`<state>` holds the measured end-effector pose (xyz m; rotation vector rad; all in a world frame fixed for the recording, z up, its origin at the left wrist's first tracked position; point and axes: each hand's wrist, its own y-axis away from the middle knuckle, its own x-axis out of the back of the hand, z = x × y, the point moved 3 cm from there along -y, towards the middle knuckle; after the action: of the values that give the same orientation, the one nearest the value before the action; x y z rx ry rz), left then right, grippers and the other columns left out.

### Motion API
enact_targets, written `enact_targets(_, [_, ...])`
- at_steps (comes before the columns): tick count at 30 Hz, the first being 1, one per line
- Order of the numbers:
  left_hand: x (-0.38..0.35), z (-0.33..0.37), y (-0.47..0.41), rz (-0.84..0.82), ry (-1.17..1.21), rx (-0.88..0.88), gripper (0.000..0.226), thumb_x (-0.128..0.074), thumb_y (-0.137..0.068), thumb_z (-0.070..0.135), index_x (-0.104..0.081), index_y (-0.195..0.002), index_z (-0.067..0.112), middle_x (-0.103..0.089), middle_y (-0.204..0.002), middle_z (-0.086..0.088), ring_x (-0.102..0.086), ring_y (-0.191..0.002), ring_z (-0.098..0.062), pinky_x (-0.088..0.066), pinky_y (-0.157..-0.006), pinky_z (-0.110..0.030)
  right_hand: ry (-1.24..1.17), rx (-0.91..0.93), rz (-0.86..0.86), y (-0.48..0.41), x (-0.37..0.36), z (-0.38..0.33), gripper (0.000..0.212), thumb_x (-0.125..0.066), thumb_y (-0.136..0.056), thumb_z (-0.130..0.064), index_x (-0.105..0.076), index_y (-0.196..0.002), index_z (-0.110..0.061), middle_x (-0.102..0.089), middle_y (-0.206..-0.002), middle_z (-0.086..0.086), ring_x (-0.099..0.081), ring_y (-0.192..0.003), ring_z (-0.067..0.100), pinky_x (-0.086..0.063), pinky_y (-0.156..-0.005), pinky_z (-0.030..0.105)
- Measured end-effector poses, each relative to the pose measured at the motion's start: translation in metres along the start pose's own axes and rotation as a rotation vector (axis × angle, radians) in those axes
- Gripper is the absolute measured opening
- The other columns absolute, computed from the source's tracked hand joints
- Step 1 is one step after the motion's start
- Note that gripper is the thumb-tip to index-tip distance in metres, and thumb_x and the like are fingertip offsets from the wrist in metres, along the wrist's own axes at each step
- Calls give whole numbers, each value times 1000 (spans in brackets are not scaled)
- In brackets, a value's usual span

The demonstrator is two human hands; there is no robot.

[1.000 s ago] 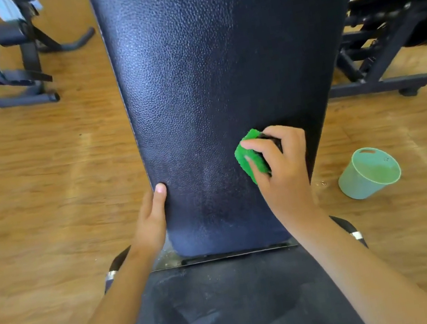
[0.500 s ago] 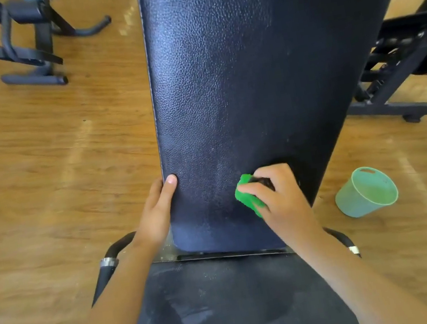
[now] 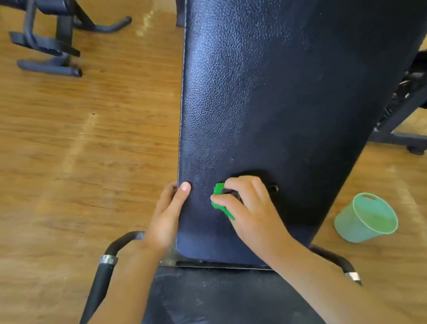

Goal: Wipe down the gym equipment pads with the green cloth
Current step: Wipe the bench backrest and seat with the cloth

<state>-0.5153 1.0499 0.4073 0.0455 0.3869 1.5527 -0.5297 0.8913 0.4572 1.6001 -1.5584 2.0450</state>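
A tall dark-blue textured back pad rises in front of me, and a darker seat pad lies below it. My right hand grips the bunched green cloth and presses it against the lower part of the back pad; most of the cloth is hidden under the fingers. My left hand grips the pad's lower left edge, with the thumb on its front face.
A pale green bucket stands on the wooden floor at the right. Black handles flank the seat. Another bench frame stands at the back left, and a dark machine base at the right.
My right hand has slid the green cloth leftward and down across the back pad, ending close to my left hand. The view has shifted so the pad appears further right.
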Motion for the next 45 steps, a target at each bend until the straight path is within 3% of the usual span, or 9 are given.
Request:
enact_targets(5, [2,-6,3,27,23,-11,59,-54,-82,50,-55,-122,6,-65,-120,-5,-61,-105,-8,-48,-93,-26,0,27,-202,29,-20,-7,13,-67,-84,-12,-70,-96,-11,-58,-107,5,-47,-97,16,-51,-75,40])
enact_targets(8, [1,-11,11,40,-7,44,46,-56,-88,49,-60,-117,14,-67,-113,2,-59,-115,-15,-46,-89,-15,-53,26,-117,17,-7,-2,14,-73,-77,-5,-72,-91,-9,-47,-108,2,-44,-96,21,-46,-82,30])
enact_targets(11, [2,-11,29,61,-67,104,13,-41,-102,33,-53,-104,31,-53,-94,19,-56,-100,-3,-31,-60,7,-59,-88,24,-16,21,6,14,-63,-85,-10,-72,-95,-8,-47,-109,4,-39,-100,12,-29,-94,11])
enact_targets(16, [-11,33,64,59,-144,150,31,-36,-102,29,-47,-131,23,-49,-104,10,-52,-91,-5,-24,-48,9,0,-137,206,-66,45,2,19,-60,-89,-12,-71,-102,-4,-56,-107,18,-43,-102,23,-27,-95,9])
enact_targets(19, [8,-31,31,61,-53,152,30,-39,-101,30,-49,-128,22,-50,-123,17,-45,-126,-10,-31,-68,9,-9,-110,230,-68,29,-9,20,-57,-94,-16,-70,-103,-4,-49,-112,11,-45,-102,25,-35,-92,18])
enact_targets(24, [16,-45,24,33,-23,104,60,-48,-83,55,-51,-133,22,-53,-135,7,-46,-127,-6,-34,-112,-36,-54,53,51,-36,-23,-28,14,-66,-88,-5,-70,-102,-1,-44,-115,7,-47,-99,27,-44,-85,30])
enact_targets(31, [21,-52,21,4,-21,112,36,-47,-97,41,-53,-130,29,-55,-133,10,-48,-125,-5,-36,-109,-34,-25,112,-155,8,-53,-39,23,-71,-81,-3,-69,-104,-6,-44,-116,7,-46,-103,27,-47,-82,38])
enact_targets(39, [23,-55,21,-8,28,130,30,-47,-98,36,-55,-126,29,-58,-117,21,-53,-104,13,-43,-78,-5,-16,-105,165,-72,16,-25,18,-59,-89,-7,-71,-102,-4,-54,-106,17,-42,-100,24,-36,-90,24])
enact_targets(45, [24,-55,19,-20,20,157,36,-45,-98,36,-52,-132,25,-54,-127,17,-49,-115,6,-37,-92,-12,-15,-96,220,-80,2,-35,15,-64,-89,-9,-71,-102,-4,-48,-112,8,-44,-100,24,-41,-87,26])
